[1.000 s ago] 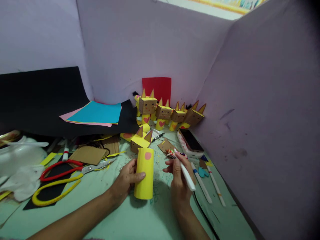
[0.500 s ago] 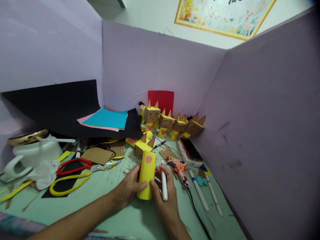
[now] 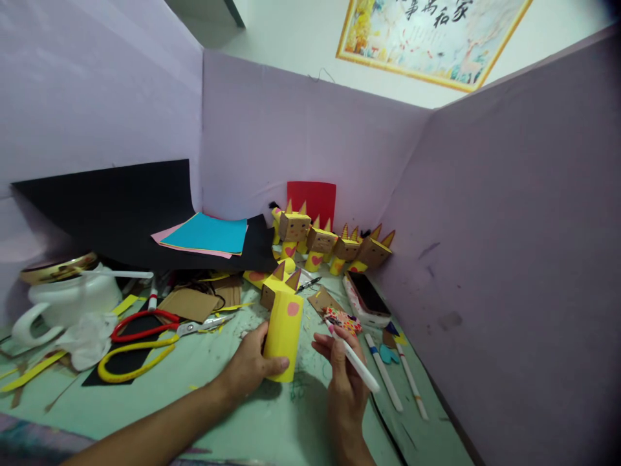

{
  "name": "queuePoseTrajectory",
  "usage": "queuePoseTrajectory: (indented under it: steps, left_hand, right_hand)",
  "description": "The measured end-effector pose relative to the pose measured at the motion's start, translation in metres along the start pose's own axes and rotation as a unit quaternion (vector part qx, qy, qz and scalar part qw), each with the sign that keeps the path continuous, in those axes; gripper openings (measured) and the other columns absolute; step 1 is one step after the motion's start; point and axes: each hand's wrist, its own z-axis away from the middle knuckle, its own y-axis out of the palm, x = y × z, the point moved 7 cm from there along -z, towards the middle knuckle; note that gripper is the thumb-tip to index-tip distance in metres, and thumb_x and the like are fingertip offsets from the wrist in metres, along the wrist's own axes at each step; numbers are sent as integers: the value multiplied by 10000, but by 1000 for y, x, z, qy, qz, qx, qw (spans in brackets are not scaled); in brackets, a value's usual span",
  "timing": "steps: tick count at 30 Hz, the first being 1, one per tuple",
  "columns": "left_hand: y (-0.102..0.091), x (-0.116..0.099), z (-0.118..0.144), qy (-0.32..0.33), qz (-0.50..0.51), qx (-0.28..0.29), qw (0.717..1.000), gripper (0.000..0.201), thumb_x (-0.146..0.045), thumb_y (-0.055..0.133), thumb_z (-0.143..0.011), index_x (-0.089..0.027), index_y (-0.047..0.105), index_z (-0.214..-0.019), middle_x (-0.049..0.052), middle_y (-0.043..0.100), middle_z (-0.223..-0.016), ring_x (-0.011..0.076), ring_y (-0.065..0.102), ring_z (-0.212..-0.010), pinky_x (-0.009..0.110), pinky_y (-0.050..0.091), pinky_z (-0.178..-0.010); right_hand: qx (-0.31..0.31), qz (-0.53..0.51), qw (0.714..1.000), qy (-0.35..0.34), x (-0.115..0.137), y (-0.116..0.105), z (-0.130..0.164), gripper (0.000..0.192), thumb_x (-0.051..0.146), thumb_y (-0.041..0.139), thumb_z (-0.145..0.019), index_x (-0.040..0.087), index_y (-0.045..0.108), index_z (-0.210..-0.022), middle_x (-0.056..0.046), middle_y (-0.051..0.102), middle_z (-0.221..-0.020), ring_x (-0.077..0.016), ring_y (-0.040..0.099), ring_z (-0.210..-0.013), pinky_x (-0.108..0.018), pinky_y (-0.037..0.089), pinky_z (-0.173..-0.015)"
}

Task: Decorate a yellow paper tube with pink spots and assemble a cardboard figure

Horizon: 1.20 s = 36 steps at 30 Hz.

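Observation:
My left hand (image 3: 252,362) grips a yellow paper tube (image 3: 285,340) from its left side, thumb across the front. One pink spot shows near the tube's top, and the tube leans slightly to the right. My right hand (image 3: 347,378) holds a white marker (image 3: 358,364) with a pink tip end, its point directed up and left. A gap separates the marker from the tube. Right behind the tube lies a yellow and cardboard animal figure (image 3: 280,285) with two pointed horns.
Several similar figures (image 3: 320,241) stand at the back before a red sheet (image 3: 313,199). Left are scissors (image 3: 145,330), a white teapot-like vessel (image 3: 72,301) and coloured paper (image 3: 206,234). Right are a phone (image 3: 367,294), a glue gun (image 3: 342,319) and two markers (image 3: 384,372).
My right hand has let go of the tube and moved right with the marker, which has turned to a more slanted angle. My left hand still holds the tube.

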Motion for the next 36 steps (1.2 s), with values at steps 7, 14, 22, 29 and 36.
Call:
queuePoseTrajectory:
  steps: [7,14,22,29,36]
  left_hand:
    - [4,-3,0,-8,7,10,1000,561,-270,782,-492,-147,545,-986,48,640,-849,206,556,-753,296,433,-646]
    - [2,-9,2,17,-39,9,999,559,-248,765,-509,-147,564,-1020,19,625,-859,187,519,-750,270,403,-628]
    - [6,-8,4,-4,-9,13,1000,549,-360,723,-618,-158,537,-1093,28,634,-853,172,533,-709,261,411,-606]
    - [2,-10,1,-6,39,5,999,564,-328,754,-590,-151,529,-1076,20,648,-798,157,556,-673,242,432,-584]
    - [-2,-9,1,-16,48,-23,998,610,-304,762,-586,-152,528,-1128,45,673,-889,155,582,-685,233,444,-580]
  right_hand:
    - [-1,-5,1000,-28,-5,-6,-1,389,476,553,-872,151,617,-1078,-60,740,-779,-206,705,-670,-388,572,-686]
    - [-35,11,998,-55,1,-10,1,371,471,612,-831,141,679,-986,-51,730,-679,-248,707,-738,-406,550,-725]
    - [-75,-22,995,-68,-1,-12,7,372,471,589,-848,128,676,-961,-47,718,-649,-233,692,-675,-415,537,-721]
    - [-72,-28,995,-67,-3,-11,7,375,496,585,-839,141,683,-914,-40,702,-623,-233,680,-684,-395,519,-715]
    - [-34,-28,997,-56,3,-3,9,363,480,529,-881,163,686,-800,-25,664,-630,-203,656,-684,-348,504,-700]
